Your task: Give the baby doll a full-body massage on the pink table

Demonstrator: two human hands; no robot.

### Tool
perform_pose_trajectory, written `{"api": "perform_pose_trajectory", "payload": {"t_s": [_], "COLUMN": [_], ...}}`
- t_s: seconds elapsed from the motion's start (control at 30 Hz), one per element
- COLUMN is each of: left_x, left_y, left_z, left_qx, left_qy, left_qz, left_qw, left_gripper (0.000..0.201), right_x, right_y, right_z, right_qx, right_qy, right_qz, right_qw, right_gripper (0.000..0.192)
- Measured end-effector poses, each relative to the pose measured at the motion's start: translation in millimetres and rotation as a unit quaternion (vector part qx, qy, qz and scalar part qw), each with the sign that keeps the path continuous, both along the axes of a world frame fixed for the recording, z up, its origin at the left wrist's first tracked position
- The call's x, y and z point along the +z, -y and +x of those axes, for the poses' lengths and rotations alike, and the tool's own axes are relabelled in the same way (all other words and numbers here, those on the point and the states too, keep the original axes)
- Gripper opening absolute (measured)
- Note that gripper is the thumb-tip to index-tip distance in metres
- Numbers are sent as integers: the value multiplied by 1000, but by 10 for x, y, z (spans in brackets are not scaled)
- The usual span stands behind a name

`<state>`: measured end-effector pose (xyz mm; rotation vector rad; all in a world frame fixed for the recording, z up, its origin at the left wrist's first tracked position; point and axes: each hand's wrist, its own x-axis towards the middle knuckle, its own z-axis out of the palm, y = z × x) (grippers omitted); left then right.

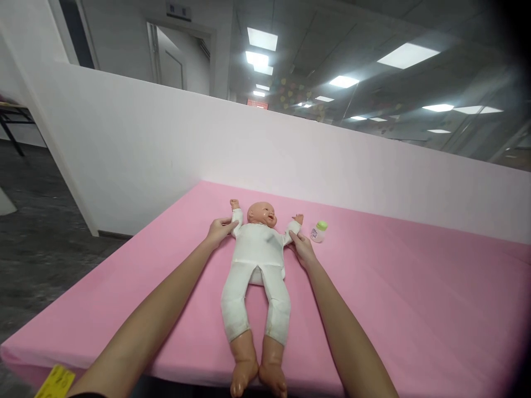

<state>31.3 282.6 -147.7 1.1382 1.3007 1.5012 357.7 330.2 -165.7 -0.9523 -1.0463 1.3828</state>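
A baby doll (259,246) with a white cloth body lies on its back on the pink-covered table (166,298). Its head points to the far side and its bare feet reach the near edge. My left hand (221,230) is closed around the doll's arm on the left, thumb on the white sleeve. On the other side, my right hand (302,247) grips the doll's other arm near the elbow. Both doll arms are spread and bent upward. Just beyond my right hand stands a small clear bottle (318,232) with a green cap.
A white partition wall (290,155) runs along the table's far side. A yellow tag (56,382) shows at the lower left, near the table edge. Dark floor (37,221) and part of a dark-legged table (14,119) lie to the left.
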Motion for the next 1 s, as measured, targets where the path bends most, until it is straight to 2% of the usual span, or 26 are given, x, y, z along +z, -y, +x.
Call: {"api": "perform_pose_trajectory", "payload": {"t_s": [0.2, 0.3, 0.43, 0.63, 0.83, 1.0], "left_x": [-28, -10, 15, 2, 18, -7], "left_y": [-18, 4, 25, -9, 26, 16], "left_z": [59, 77, 94, 67, 14, -34], "left_qx": [83, 92, 73, 42, -42, -73], "left_qy": [-53, -67, -78, -65, -7, 4], "left_qz": [-19, -19, -17, 1, 81, 76], "left_qw": [995, 993, 994, 997, 996, 994], "left_gripper": [42, 38, 35, 37, 34, 33], "right_x": [5, -12, -23, 7, 5, 38], "right_y": [10, 17, 43, 96, 105, 131], "right_z": [-51, -55, -47, -2, 29, 32], "right_qx": [-44, -47, -36, 27, 65, 71], "right_qy": [16, 11, -3, -18, -24, -1], "right_qz": [-29, -17, 13, 63, 86, 104], "right_qw": [999, 999, 999, 997, 994, 992], "right_gripper": [31, 33, 36, 38, 35, 39]}}
